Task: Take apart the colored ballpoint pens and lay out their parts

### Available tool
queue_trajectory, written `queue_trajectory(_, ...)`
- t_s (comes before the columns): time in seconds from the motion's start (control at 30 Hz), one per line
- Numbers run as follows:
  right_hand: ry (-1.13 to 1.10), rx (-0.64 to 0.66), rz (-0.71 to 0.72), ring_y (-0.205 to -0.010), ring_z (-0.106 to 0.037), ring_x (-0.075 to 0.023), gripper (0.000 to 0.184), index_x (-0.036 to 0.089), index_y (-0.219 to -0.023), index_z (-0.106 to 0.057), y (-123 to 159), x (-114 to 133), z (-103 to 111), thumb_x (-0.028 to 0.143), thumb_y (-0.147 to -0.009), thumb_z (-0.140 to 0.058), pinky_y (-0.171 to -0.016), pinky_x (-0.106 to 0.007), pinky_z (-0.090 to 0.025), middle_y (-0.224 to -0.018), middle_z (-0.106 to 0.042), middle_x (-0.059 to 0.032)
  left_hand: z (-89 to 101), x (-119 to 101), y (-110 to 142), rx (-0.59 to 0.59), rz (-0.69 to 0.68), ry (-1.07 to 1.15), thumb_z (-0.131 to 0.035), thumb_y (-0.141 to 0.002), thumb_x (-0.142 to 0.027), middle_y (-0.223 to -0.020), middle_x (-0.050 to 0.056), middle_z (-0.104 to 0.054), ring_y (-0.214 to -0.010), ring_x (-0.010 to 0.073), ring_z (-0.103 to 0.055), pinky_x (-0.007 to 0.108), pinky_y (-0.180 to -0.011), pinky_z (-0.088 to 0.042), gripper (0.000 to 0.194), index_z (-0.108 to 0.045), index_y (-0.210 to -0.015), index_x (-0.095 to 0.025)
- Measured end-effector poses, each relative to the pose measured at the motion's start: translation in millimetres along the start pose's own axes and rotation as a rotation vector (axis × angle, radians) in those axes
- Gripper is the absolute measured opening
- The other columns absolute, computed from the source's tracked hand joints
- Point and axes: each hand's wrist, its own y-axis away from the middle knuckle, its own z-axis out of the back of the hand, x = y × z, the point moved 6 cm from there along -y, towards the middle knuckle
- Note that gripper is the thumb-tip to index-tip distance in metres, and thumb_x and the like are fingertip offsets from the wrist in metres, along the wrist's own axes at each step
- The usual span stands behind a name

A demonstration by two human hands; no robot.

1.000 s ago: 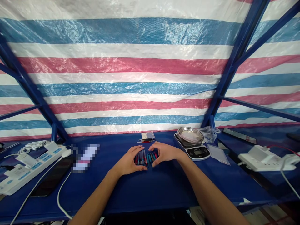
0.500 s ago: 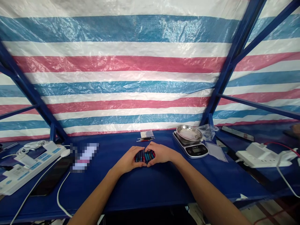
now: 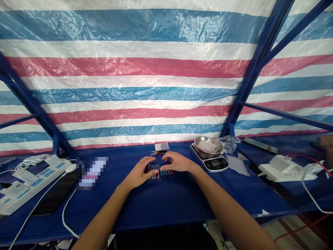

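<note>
A row of slim pens (image 3: 167,174), with blue, red and clear parts, lies side by side on the blue tabletop (image 3: 166,205). At the row's left end is my left hand (image 3: 137,173), thumb and fingers apart; its thumb reaches over the near part of the pens. My right hand (image 3: 180,162) arches over the right end, fingers curved and spread from the thumb. Neither hand grips the pens, though light contact cannot be ruled out. Just beyond lie several thin dark and red sticks (image 3: 160,152) by a small clear packet (image 3: 162,147).
Right of my hands stands a digital scale (image 3: 215,164) with a metal bowl (image 3: 208,144), beside clear plastic bags (image 3: 237,165). Power strips (image 3: 36,184) and cables lie left, with a dark phone (image 3: 56,194). Another white socket block (image 3: 287,170) sits right. A blurred hand (image 3: 326,143) shows at the right edge.
Both hands have loosened from around the bundled pens and moved apart. The pens now lie spread in a flatter row. The view has shifted slightly.
</note>
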Motion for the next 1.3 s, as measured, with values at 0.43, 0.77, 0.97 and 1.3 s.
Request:
queue_trajectory(0.43, 0.323, -0.243, -0.099, -0.098, -0.066, -0.0200, 0.017, 0.027, -0.113, -0.075, -19.2, -45.7, 0.4, 0.027, -0.103, -0.061, -0.083, -0.029, -0.048, -0.117, -0.067, -0.0053, 8.8, 28.4, 6.2, 0.001, 0.140, -0.163, -0.062, -0.097, -0.049, -0.080, 0.002, -0.067, -0.079, 0.0240, -0.064, 0.035, -0.074, -0.048, 0.040, -0.069, -0.128, -0.025)
queue_trajectory(0.77, 0.335, -0.173, -0.051, -0.090, -0.065, -0.0183, 0.012, 0.025, -0.100, -0.075, -22.5, -39.7, -5.9, 0.023, -0.101, -0.063, -0.074, -0.028, -0.044, -0.110, -0.070, -0.0040, 14.9, 36.7, 0.5, -0.105, 0.132, -0.183, -0.057, -0.101, -0.041, -0.101, 0.008, -0.071, -0.097, 0.0263, -0.066, 0.039, -0.088, -0.052, 0.034, -0.070, -0.126, -0.023)
queue_trajectory(0.97, 0.316, -0.140, -0.028, -0.087, -0.064, -0.0170, 0.014, 0.024, -0.100, -0.074, -21.7, -32.1, -7.4, 0.021, -0.101, -0.061, -0.074, -0.027, -0.043, -0.109, -0.070, -0.0038, 18.5, 49.2, -5.0, -0.162, 0.140, -0.223, -0.059, -0.101, -0.042, -0.101, 0.008, -0.072, -0.095, 0.0265, -0.067, 0.040, -0.088, -0.053, 0.033, -0.072, -0.123, -0.022)
queue_trajectory(1.3, 0.263, -0.132, -0.012, -0.085, -0.064, -0.0159, 0.012, 0.023, -0.098, -0.073, -23.0, -37.1, -8.6, 0.018, -0.100, -0.062, -0.074, -0.026, -0.041, -0.107, -0.069, -0.0031, 18.8, 52.6, -9.2, -0.168, 0.117, -0.172, -0.059, -0.101, -0.040, -0.110, 0.009, -0.075, -0.103, 0.0272, -0.070, 0.041, -0.090, -0.056, 0.031, -0.072, -0.124, -0.024)
